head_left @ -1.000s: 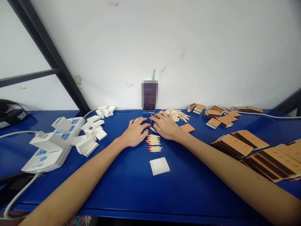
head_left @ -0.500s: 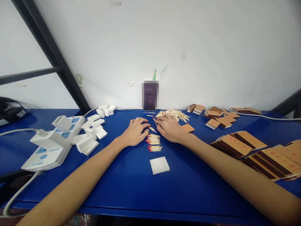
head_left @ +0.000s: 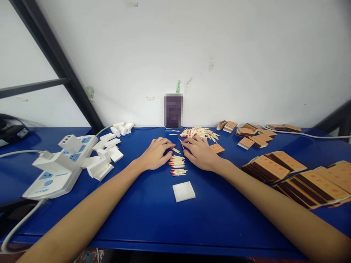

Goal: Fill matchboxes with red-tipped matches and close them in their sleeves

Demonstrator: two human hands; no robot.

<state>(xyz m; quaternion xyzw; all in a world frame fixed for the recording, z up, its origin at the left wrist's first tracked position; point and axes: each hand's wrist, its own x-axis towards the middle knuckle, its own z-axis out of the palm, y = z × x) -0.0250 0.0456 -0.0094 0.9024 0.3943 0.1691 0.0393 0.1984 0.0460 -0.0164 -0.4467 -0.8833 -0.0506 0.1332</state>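
Red-tipped matches [head_left: 177,161] lie in short rows at the middle of the blue table, heads to the left. My left hand [head_left: 157,153] rests at their upper left, its fingers closed round the ends of a few loose matches [head_left: 176,150]. To the right, my right hand [head_left: 199,152] has its fingertips at a match [head_left: 180,141], just in front of a heaped pile of matches [head_left: 201,133]. Nearer the front edge lies a shallow white tray [head_left: 184,191], touched by neither hand.
White inner trays [head_left: 105,155] and a power strip [head_left: 59,168] with plugs lie left. Orange matchbox sleeves [head_left: 255,137] are scattered back right, with larger stacks [head_left: 315,182] at right. A blurred dark device [head_left: 173,111] leans on the wall.
The view has shifted slightly, moving everything a little left. My right hand has drawn slightly back from the pile, while my left hand stays almost in place.
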